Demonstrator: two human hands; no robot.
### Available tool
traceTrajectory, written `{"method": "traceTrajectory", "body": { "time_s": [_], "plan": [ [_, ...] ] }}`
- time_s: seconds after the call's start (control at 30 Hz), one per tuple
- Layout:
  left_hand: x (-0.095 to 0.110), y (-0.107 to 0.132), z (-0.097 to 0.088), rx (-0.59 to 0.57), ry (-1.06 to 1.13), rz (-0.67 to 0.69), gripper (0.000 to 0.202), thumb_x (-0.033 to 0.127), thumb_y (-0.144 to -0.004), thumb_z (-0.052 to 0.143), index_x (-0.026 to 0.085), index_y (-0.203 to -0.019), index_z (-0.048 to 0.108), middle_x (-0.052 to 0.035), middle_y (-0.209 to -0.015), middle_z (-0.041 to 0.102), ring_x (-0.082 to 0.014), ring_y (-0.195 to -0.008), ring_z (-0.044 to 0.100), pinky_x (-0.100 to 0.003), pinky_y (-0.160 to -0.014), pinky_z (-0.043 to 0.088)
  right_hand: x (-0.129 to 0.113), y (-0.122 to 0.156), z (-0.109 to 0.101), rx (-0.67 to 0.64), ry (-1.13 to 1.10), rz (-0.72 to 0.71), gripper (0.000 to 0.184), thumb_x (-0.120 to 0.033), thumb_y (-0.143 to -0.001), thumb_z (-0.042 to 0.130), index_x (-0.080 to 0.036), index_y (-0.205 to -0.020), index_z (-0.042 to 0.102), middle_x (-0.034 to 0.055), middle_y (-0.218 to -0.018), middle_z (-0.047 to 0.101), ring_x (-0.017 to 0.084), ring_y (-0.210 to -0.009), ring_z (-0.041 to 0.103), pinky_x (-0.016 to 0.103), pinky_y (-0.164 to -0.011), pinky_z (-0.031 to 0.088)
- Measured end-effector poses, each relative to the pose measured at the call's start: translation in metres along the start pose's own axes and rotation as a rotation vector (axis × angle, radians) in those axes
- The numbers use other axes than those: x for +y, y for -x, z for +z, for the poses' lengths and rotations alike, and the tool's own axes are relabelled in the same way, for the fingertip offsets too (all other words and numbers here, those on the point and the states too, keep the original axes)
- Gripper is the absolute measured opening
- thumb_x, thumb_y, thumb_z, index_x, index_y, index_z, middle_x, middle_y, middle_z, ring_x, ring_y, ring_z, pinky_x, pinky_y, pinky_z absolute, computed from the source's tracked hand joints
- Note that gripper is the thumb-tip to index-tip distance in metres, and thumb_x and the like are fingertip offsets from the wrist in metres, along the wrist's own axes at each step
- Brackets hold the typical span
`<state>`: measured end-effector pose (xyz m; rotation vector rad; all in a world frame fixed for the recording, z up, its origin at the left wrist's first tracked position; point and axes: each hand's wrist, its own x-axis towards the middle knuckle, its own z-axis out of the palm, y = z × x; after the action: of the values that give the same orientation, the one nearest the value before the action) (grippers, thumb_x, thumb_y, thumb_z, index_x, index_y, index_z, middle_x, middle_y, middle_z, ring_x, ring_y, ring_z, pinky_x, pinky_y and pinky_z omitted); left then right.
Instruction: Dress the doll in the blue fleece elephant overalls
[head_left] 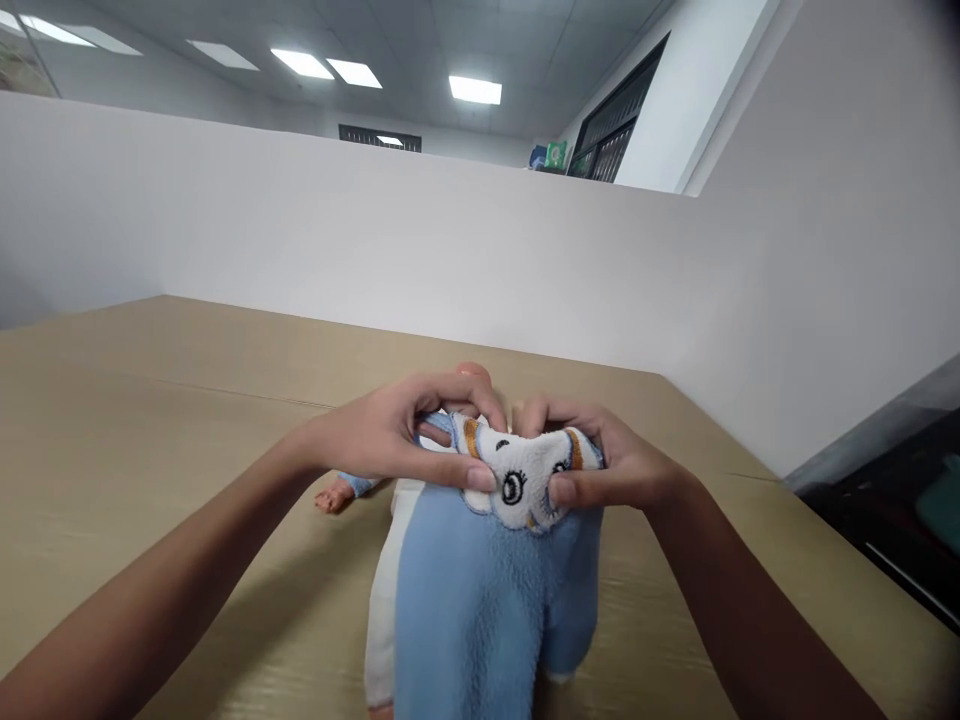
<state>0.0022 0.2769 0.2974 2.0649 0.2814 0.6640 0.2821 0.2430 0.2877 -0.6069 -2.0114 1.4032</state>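
A baby doll lies on the tan table, dressed in a fluffy light-blue garment with a white cartoon-face patch near its top. My left hand is closed, pinching the garment's upper edge at the left of the patch. My right hand is closed on the same edge at the right of the patch. Above my fingers shows the top of the doll's head. One small doll hand sticks out of a blue sleeve at the left. Most of the doll's body is hidden by the cloth.
A white partition wall runs along the table's far edge and continues on the right. A dark surface lies beyond the table's right edge. Ceiling lights and a dark window show above the partition.
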Motion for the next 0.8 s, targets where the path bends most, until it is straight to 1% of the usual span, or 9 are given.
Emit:
{"method": "traceTrajectory", "body": {
  "time_s": [0.1,0.2,0.27,0.37,0.47,0.53,0.63,0.7,0.8],
  "plan": [
    [-0.006,-0.009,-0.014,0.008,0.028,0.044,0.026,0.031,-0.090,0.088,0.019,-0.107,0.072,0.0009,-0.085,0.066,-0.0098,-0.073,0.060,-0.018,-0.064,0.047,0.012,-0.011,-0.004,0.003,-0.095,-0.058,0.032,-0.025,-0.081,0.092,-0.021,-0.100,0.067,-0.0004,-0.098,0.060,0.014,-0.085,0.060,0.023,-0.072,0.049],
    [-0.012,-0.014,-0.025,0.024,0.035,0.074,0.019,0.032,-0.096,0.082,0.017,-0.101,0.072,0.0046,-0.070,0.056,-0.0081,-0.062,0.051,-0.019,-0.058,0.041,0.020,-0.018,-0.006,-0.023,-0.168,-0.002,0.039,-0.018,-0.080,0.092,-0.024,-0.107,0.064,-0.0009,-0.106,0.061,0.011,-0.086,0.061,0.020,-0.071,0.048],
    [-0.016,-0.016,-0.029,0.061,0.009,0.092,0.017,0.032,-0.097,0.081,0.017,-0.097,0.073,0.0061,-0.066,0.050,-0.0077,-0.059,0.047,-0.019,-0.057,0.040,0.021,-0.018,-0.008,-0.042,-0.149,0.056,0.041,-0.019,-0.081,0.091,-0.025,-0.111,0.064,-0.0019,-0.104,0.062,0.011,-0.085,0.062,0.018,-0.071,0.047],
    [-0.021,-0.016,-0.036,0.102,-0.051,0.092,0.015,0.032,-0.098,0.080,0.018,-0.098,0.075,0.0043,-0.073,0.055,-0.0081,-0.065,0.053,-0.018,-0.061,0.044,0.017,-0.014,-0.013,-0.034,0.022,0.156,0.045,-0.030,-0.087,0.090,-0.026,-0.125,0.067,-0.0006,-0.101,0.066,0.012,-0.087,0.063,0.018,-0.072,0.048],
    [-0.024,-0.016,-0.041,0.059,-0.114,0.034,0.015,0.032,-0.101,0.076,0.021,-0.110,0.078,0.0003,-0.087,0.068,-0.0113,-0.078,0.064,-0.020,-0.069,0.050,0.012,-0.008,-0.017,0.074,0.157,0.203,0.043,-0.039,-0.094,0.084,-0.026,-0.133,0.069,0.0022,-0.104,0.070,0.015,-0.089,0.067,0.020,-0.073,0.053],
    [-0.025,-0.017,-0.043,0.009,-0.154,0.014,0.018,0.032,-0.100,0.077,0.022,-0.115,0.080,-0.0022,-0.095,0.074,-0.0139,-0.084,0.068,-0.022,-0.074,0.052,0.011,-0.005,-0.018,0.185,0.181,0.199,0.032,-0.039,-0.097,0.081,-0.026,-0.125,0.073,0.0013,-0.097,0.070,0.014,-0.081,0.067,0.019,-0.067,0.053],
    [-0.026,-0.017,-0.044,-0.042,-0.214,0.004,0.019,0.032,-0.096,0.082,0.021,-0.113,0.081,-0.0034,-0.099,0.077,-0.0152,-0.086,0.069,-0.023,-0.076,0.052,0.011,-0.005,-0.015,0.346,0.241,0.102,0.018,-0.036,-0.096,0.083,-0.025,-0.109,0.076,-0.0005,-0.087,0.068,0.010,-0.068,0.061,0.016,-0.058,0.049],
    [-0.026,-0.016,-0.043,-0.053,-0.254,-0.008,0.015,0.032,-0.097,0.081,0.021,-0.106,0.080,-0.0027,-0.102,0.076,-0.0154,-0.090,0.069,-0.023,-0.079,0.052,0.009,-0.006,-0.012,0.416,0.289,0.009,0.015,-0.035,-0.095,0.084,-0.026,-0.104,0.076,0.0001,-0.088,0.068,0.010,-0.065,0.060,0.016,-0.055,0.049],
    [-0.028,-0.015,-0.040,-0.027,-0.227,0.005,0.013,0.032,-0.103,0.073,0.019,-0.104,0.074,-0.0048,-0.114,0.075,-0.0177,-0.104,0.069,-0.027,-0.092,0.053,0.005,-0.005,-0.012,0.459,0.317,-0.049,0.021,-0.036,-0.095,0.084,-0.028,-0.112,0.074,0.0036,-0.102,0.072,0.013,-0.073,0.065,0.019,-0.059,0.053]
  ]
}}
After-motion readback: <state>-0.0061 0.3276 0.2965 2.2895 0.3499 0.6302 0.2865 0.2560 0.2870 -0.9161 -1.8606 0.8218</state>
